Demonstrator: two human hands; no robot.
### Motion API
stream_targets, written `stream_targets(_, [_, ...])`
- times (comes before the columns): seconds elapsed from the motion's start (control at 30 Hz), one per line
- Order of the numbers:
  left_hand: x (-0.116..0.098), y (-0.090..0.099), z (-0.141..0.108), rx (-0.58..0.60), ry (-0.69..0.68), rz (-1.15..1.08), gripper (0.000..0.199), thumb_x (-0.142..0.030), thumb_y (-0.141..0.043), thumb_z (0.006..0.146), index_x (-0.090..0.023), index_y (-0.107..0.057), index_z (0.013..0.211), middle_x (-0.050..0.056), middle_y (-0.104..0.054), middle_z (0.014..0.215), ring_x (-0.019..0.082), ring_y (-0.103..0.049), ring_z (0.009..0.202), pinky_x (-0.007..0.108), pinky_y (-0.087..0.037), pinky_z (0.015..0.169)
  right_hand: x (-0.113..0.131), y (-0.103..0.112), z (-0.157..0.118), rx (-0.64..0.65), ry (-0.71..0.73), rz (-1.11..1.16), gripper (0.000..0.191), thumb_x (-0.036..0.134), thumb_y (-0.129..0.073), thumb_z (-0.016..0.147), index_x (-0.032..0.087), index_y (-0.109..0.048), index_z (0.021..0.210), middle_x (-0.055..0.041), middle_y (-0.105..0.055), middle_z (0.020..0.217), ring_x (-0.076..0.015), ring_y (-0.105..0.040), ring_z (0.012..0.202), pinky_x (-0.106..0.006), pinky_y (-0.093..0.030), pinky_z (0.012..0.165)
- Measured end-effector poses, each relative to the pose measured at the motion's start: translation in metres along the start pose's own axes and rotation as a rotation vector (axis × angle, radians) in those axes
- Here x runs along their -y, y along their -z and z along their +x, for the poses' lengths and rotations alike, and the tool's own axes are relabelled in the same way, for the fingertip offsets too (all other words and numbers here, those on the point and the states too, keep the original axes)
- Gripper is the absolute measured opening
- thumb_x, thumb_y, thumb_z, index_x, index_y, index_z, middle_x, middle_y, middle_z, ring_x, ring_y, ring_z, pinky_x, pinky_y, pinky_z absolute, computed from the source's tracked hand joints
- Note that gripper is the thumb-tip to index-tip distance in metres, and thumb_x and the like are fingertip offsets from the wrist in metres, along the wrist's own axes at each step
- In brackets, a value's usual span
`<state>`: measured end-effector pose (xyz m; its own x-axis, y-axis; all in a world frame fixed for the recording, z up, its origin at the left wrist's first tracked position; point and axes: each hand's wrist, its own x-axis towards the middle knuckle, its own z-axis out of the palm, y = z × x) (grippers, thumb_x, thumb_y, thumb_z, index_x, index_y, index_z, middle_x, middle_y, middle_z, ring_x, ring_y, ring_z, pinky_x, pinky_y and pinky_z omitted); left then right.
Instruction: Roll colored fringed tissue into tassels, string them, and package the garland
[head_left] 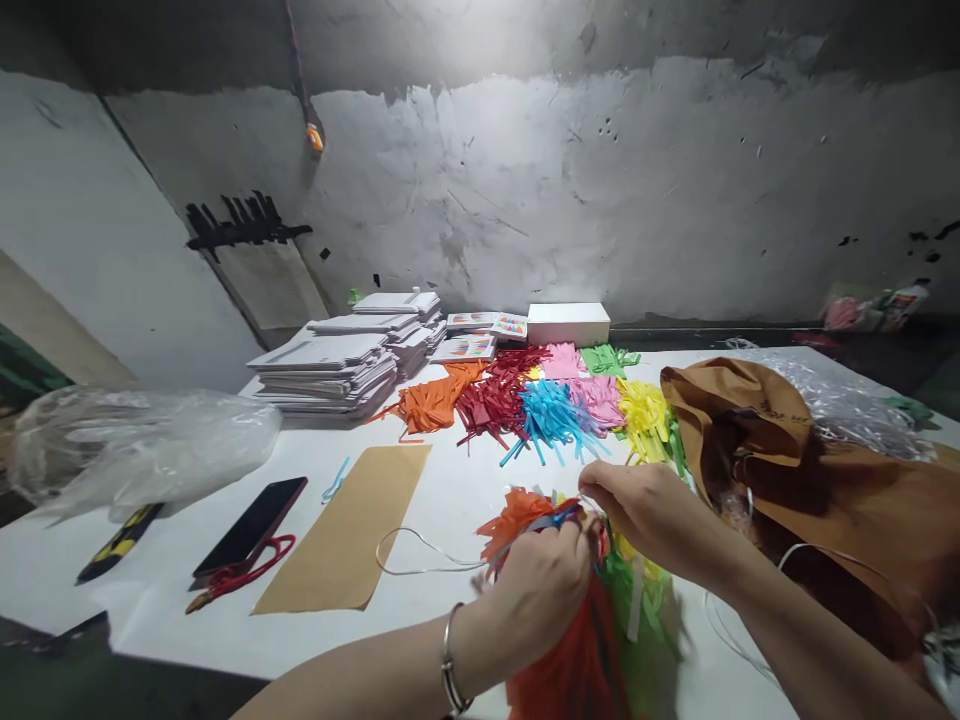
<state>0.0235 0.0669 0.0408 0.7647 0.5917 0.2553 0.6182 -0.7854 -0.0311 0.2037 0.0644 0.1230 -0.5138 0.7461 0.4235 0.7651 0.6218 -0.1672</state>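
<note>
My left hand (pixel 536 590), with a bracelet at the wrist, is closed on a bundle of fringed paper tassels (pixel 562 660). Orange, red, green and yellow strips hang below it. My right hand (pixel 649 515) pinches at the top of the same bundle; what lies between its fingertips is too small to make out. A thin white cord (pixel 386 570) loops out to the left of the bundle. Beyond my hands lie loose fringed tassels: blue (pixel 553 415), yellow (pixel 645 415), orange (pixel 431 405), dark red and pink.
Stacks of white flat boxes (pixel 322 375) stand at the back left, with a white box (pixel 568 324) by the wall. On the left are a plastic bag (pixel 150 440), a cutter (pixel 120 543), a phone (pixel 251 530) and brown paper (pixel 352 530). Brown fabric (pixel 840 520) covers the right.
</note>
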Motion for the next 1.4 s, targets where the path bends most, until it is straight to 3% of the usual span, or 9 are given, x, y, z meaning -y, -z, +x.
stream_targets(0.13, [0.003,0.000,0.011,0.083,0.080,0.091,0.028,0.000,-0.047,0.085,-0.008,-0.065,0.104,0.009,-0.065,0.065,0.024,-0.061,0.049,0.031,-0.039,0.040,0.000,-0.004,-0.002,-0.014,-0.047,0.035,0.020,0.020,-0.043,0.102,0.020,-0.059,0.090,0.0007,-0.066,0.068,-0.0150,-0.064,0.059,-0.024,-0.032,0.055])
stream_targets(0.27, [0.011,0.009,0.005,0.068,0.030,0.083,0.014,-0.016,-0.056,0.092,-0.016,-0.064,0.082,0.010,-0.067,0.078,0.027,-0.066,0.067,0.033,-0.048,0.051,-0.017,0.000,-0.008,-0.076,-0.140,0.036,0.025,0.029,-0.038,0.105,0.019,-0.058,0.096,-0.0018,-0.066,0.071,-0.0177,-0.064,0.061,-0.026,-0.035,0.058])
stream_targets(0.43, [0.037,0.035,-0.023,-0.241,-0.021,-0.126,0.018,-0.026,-0.056,0.096,-0.019,-0.058,0.080,0.008,-0.061,0.088,0.024,-0.059,0.081,0.033,-0.051,0.062,-0.047,0.004,-0.029,-0.055,-0.186,0.069,0.026,0.032,-0.039,0.106,0.021,-0.056,0.090,-0.0020,-0.065,0.075,-0.0167,-0.062,0.064,-0.027,-0.042,0.061])
stream_targets(0.57, [0.053,0.048,-0.033,-0.405,0.019,-0.366,0.015,-0.020,-0.059,0.094,-0.019,-0.052,0.081,0.010,-0.058,0.108,0.023,-0.058,0.100,0.035,-0.052,0.081,-0.041,0.003,-0.041,-0.057,-0.134,0.192,0.029,0.034,-0.038,0.106,0.021,-0.055,0.087,-0.0058,-0.063,0.093,-0.0173,-0.062,0.081,-0.030,-0.049,0.074])
stream_targets(0.67, [0.061,0.049,-0.028,-0.355,0.009,-0.605,0.015,-0.011,-0.055,0.091,-0.021,-0.047,0.083,0.008,-0.059,0.107,0.017,-0.058,0.092,0.029,-0.051,0.077,-0.025,0.002,-0.043,-0.077,-0.106,0.493,0.027,0.036,-0.039,0.106,0.022,-0.057,0.092,-0.0068,-0.062,0.102,-0.0185,-0.060,0.095,-0.033,-0.048,0.085])
stream_targets(0.9, [0.068,0.051,-0.022,-0.082,0.058,-0.915,0.037,-0.009,-0.045,0.084,-0.019,-0.062,0.115,0.005,-0.065,0.098,0.017,-0.058,0.083,0.028,-0.047,0.074,-0.004,-0.026,-0.031,-0.020,-0.389,1.291,0.037,0.056,-0.051,0.098,0.020,-0.051,0.086,0.0096,-0.031,0.059,-0.0076,-0.025,0.049,-0.022,-0.022,0.045])
stream_targets(1.03, [0.064,0.051,-0.015,-0.058,0.013,-0.911,0.030,-0.032,-0.051,0.095,-0.019,-0.073,0.111,0.003,-0.063,0.079,0.017,-0.057,0.074,0.028,-0.044,0.071,-0.001,-0.035,-0.023,-0.016,-0.426,1.303,0.040,0.058,-0.055,0.096,0.020,-0.051,0.085,0.0113,-0.028,0.055,-0.0067,-0.020,0.047,-0.021,-0.017,0.044])
stream_targets(1.2, [0.067,0.048,-0.007,-0.021,-0.078,-0.702,0.052,-0.052,-0.042,0.101,-0.016,-0.070,0.077,0.004,-0.058,0.068,0.016,-0.052,0.070,0.027,-0.042,0.067,-0.013,-0.033,-0.026,0.084,-0.446,1.234,0.046,0.064,-0.058,0.090,0.018,-0.056,0.083,0.0114,-0.029,0.052,-0.0060,-0.021,0.045,-0.020,-0.019,0.043])
stream_targets(1.4, [0.139,0.056,-0.030,-0.070,0.160,-0.419,0.051,-0.052,-0.039,0.101,-0.019,-0.060,0.069,0.003,-0.059,0.070,0.018,-0.052,0.072,0.028,-0.043,0.072,-0.082,-0.012,-0.062,0.176,-0.566,0.970,0.047,0.061,-0.075,0.074,0.013,-0.072,0.070,0.0078,-0.036,0.045,-0.0059,-0.029,0.041,-0.020,-0.022,0.040])
